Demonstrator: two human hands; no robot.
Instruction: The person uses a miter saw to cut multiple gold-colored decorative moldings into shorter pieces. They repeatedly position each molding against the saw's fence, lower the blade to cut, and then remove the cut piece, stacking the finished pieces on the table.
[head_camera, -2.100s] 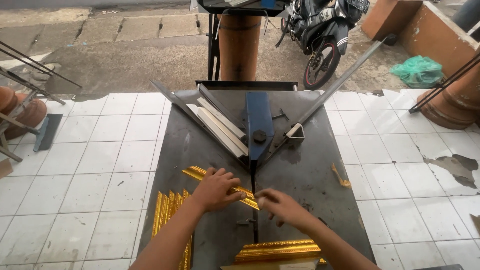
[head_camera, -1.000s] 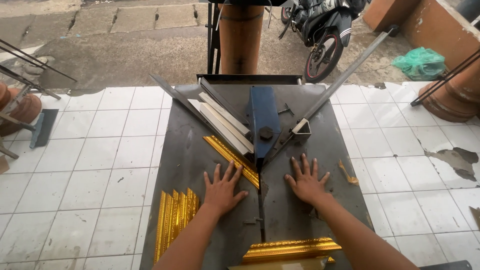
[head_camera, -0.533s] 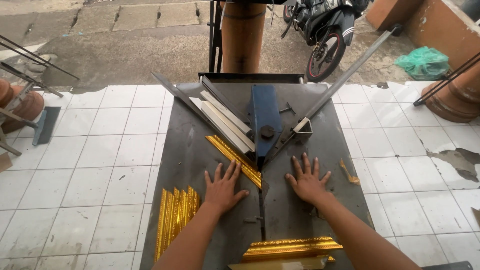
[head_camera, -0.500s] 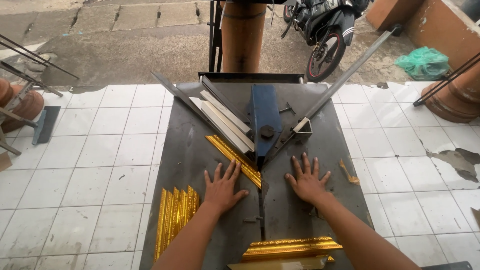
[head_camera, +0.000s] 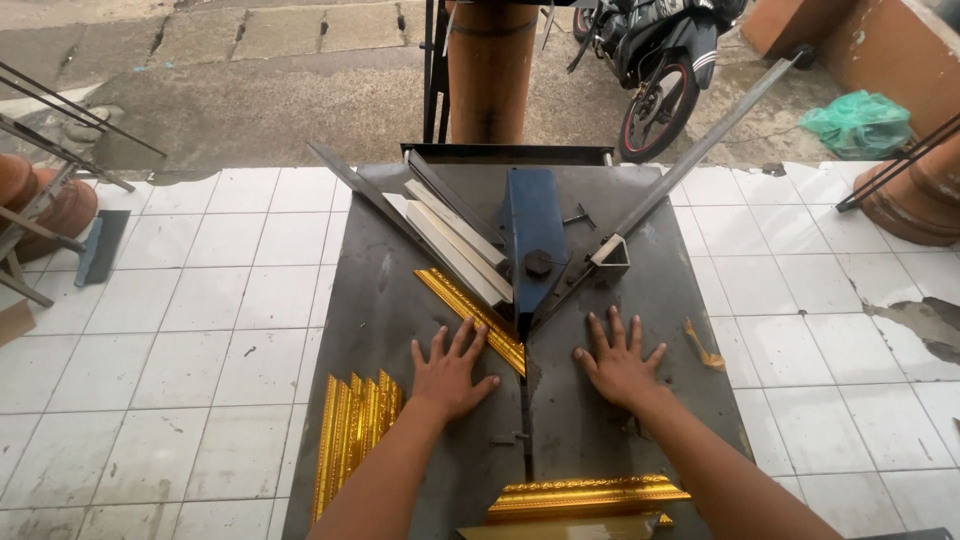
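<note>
A white tiled floor (head_camera: 240, 330), glossy and square-gridded, surrounds a dark steel table (head_camera: 390, 300), flat, scuffed and rust-flecked. At its far middle stands a blue metal cutter (head_camera: 533, 235), wedge-shaped, its tip toward the person. Two straight fences spread from it in a V: a grey bar (head_camera: 700, 150) runs far-right, pale flat strips (head_camera: 455, 240) run far-left. A stack of gold mouldings (head_camera: 352, 432), ribbed and shiny, lies at the near left, long axis near to far. Another gold piece (head_camera: 585, 495) lies crosswise at the near edge. The gold strip (head_camera: 470, 318), ornate and narrow, lies diagonally along the left fence, its near end by the cutter tip. The left hand (head_camera: 448, 368) rests flat, fingers spread wide, fingertips touching this strip. The right hand (head_camera: 620, 362) lies flat on bare steel, splayed, holding nothing. A small gold offcut (head_camera: 703, 348) sits just right of it.
</note>
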